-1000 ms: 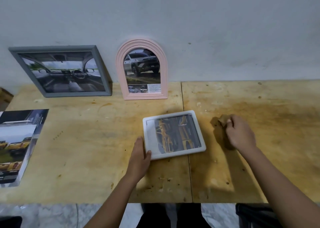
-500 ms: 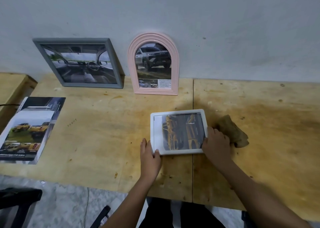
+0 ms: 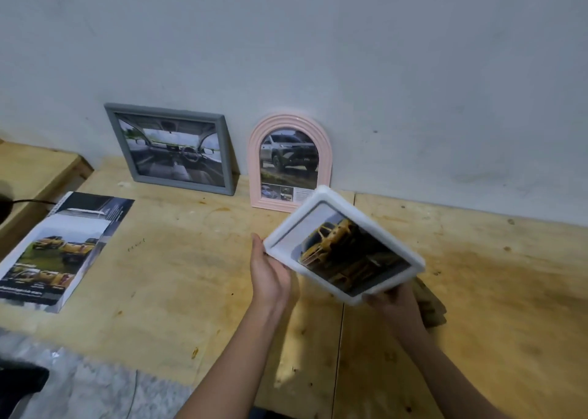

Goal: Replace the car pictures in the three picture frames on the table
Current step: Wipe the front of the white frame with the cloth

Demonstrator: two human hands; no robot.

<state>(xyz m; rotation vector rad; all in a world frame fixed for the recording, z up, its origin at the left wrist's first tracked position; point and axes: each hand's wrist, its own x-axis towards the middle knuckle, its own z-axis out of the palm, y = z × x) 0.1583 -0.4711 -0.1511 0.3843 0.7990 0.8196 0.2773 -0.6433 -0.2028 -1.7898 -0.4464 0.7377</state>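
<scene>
Grip: right hand [image 3: 396, 305] pinching white frame [image 3: 345, 248], left hand [image 3: 270, 277] spread at its edge; now tilted off table [image 3: 178, 259].

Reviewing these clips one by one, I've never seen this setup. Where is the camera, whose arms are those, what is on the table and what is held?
No machine here: a person wears one wide-angle camera on the head, looking forward and down, so both bare arms are the wearer's own. The right hand grips the lower corner of a white rectangular picture frame with a yellow car picture, held tilted above the wooden table; the left hand touches its left corner with straight fingers. A grey rectangular frame showing a car interior and a pink arched frame showing an SUV lean against the wall. A printed car brochure lies at the left, a crumpled brown cloth beside the right hand.
</scene>
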